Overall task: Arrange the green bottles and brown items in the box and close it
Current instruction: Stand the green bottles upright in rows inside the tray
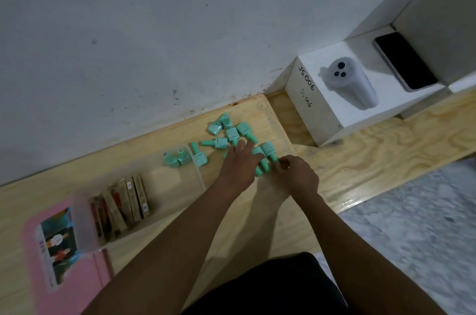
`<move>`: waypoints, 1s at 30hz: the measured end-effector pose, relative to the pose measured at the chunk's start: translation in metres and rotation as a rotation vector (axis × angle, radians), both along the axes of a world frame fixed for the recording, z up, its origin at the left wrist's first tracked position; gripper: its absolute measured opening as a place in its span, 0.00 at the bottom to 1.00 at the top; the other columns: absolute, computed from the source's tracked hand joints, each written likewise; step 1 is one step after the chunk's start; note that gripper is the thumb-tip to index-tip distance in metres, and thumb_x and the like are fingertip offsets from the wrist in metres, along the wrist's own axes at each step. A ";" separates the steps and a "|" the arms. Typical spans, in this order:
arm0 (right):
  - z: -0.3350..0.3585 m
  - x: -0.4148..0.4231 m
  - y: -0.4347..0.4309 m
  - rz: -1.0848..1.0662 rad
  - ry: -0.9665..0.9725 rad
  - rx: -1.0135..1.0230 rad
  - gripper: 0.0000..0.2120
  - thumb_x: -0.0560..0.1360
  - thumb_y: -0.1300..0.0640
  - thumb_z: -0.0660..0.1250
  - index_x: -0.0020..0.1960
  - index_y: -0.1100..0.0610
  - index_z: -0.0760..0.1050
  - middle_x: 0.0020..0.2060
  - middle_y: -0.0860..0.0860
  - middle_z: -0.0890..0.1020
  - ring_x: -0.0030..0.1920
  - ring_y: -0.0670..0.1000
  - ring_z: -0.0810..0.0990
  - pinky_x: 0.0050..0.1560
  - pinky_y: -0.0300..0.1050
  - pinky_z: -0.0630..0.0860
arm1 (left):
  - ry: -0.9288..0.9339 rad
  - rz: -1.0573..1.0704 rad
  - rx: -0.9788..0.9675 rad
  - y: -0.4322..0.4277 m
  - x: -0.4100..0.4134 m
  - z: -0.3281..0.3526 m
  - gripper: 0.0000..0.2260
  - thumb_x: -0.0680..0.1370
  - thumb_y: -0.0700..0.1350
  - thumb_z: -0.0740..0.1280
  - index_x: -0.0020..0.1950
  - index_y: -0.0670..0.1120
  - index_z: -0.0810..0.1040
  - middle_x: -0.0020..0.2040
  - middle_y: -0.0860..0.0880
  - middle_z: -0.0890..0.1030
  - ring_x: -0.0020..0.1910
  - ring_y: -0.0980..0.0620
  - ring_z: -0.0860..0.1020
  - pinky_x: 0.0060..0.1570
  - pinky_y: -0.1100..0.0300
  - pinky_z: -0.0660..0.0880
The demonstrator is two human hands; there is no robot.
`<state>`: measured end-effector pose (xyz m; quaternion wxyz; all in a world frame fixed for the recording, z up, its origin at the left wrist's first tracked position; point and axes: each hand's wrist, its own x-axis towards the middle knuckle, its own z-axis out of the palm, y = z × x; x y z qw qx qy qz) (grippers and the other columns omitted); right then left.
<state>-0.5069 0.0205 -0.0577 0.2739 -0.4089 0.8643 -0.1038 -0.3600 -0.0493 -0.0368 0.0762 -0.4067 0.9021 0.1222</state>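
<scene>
Several mint-green bottles (233, 133) lie loose on the wooden surface near the wall. My left hand (238, 168) lies over the near part of this heap, its fingers curled over two green bottles (261, 169). My right hand (296, 175) is just to the right, its fingertips pinched on the cap of another green bottle (268, 150). A clear plastic box (83, 224) stands to the left. It holds a row of brown items (121, 201) on edge at its left end and three green bottles (180, 159) at its far right corner.
A pink lid with a picture label (56, 245) lies under the box's left end. A white carton marked "JS 006" (342, 93) stands at the right by the wall, with a dark phone (405, 61) on a white ledge behind it. A grey patterned floor (417, 224) lies at right.
</scene>
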 end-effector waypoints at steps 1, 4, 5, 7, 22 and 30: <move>0.001 0.000 -0.001 -0.006 0.000 0.003 0.15 0.77 0.43 0.63 0.60 0.47 0.78 0.54 0.47 0.81 0.52 0.50 0.80 0.45 0.45 0.74 | -0.024 -0.023 -0.005 -0.002 -0.003 0.001 0.19 0.76 0.41 0.63 0.67 0.53 0.71 0.70 0.44 0.67 0.67 0.41 0.65 0.62 0.45 0.65; 0.002 -0.002 -0.004 -0.065 -0.041 -0.035 0.16 0.76 0.44 0.65 0.59 0.50 0.79 0.52 0.48 0.82 0.50 0.49 0.80 0.44 0.44 0.75 | -0.075 -0.065 -0.027 -0.007 -0.012 0.002 0.19 0.76 0.42 0.63 0.68 0.53 0.71 0.69 0.44 0.68 0.67 0.41 0.65 0.62 0.45 0.65; 0.002 -0.004 -0.004 -0.095 -0.077 -0.070 0.16 0.76 0.44 0.66 0.59 0.51 0.80 0.52 0.48 0.83 0.49 0.49 0.80 0.43 0.43 0.75 | -0.088 -0.072 -0.029 -0.008 -0.015 0.003 0.19 0.76 0.43 0.64 0.67 0.52 0.72 0.69 0.44 0.68 0.67 0.42 0.65 0.61 0.45 0.65; 0.003 -0.007 -0.005 -0.175 -0.183 -0.172 0.15 0.77 0.48 0.67 0.59 0.55 0.80 0.52 0.50 0.83 0.47 0.46 0.79 0.42 0.39 0.73 | -0.111 -0.074 -0.025 -0.010 -0.021 0.003 0.17 0.77 0.45 0.64 0.65 0.52 0.74 0.68 0.44 0.70 0.67 0.42 0.65 0.61 0.46 0.65; 0.044 -0.019 -0.010 -0.407 -0.486 -0.534 0.09 0.78 0.54 0.66 0.57 0.55 0.80 0.45 0.51 0.83 0.40 0.42 0.80 0.34 0.30 0.75 | 0.566 0.432 0.400 -0.014 -0.012 0.014 0.09 0.80 0.46 0.60 0.50 0.42 0.76 0.43 0.46 0.78 0.40 0.49 0.76 0.39 0.53 0.74; 0.071 0.014 -0.023 -0.215 -0.590 -0.596 0.08 0.78 0.56 0.67 0.56 0.50 0.79 0.48 0.47 0.83 0.39 0.38 0.79 0.44 0.41 0.78 | 1.090 1.029 0.778 -0.010 0.053 0.057 0.04 0.81 0.47 0.61 0.48 0.50 0.75 0.38 0.48 0.79 0.34 0.53 0.77 0.39 0.56 0.77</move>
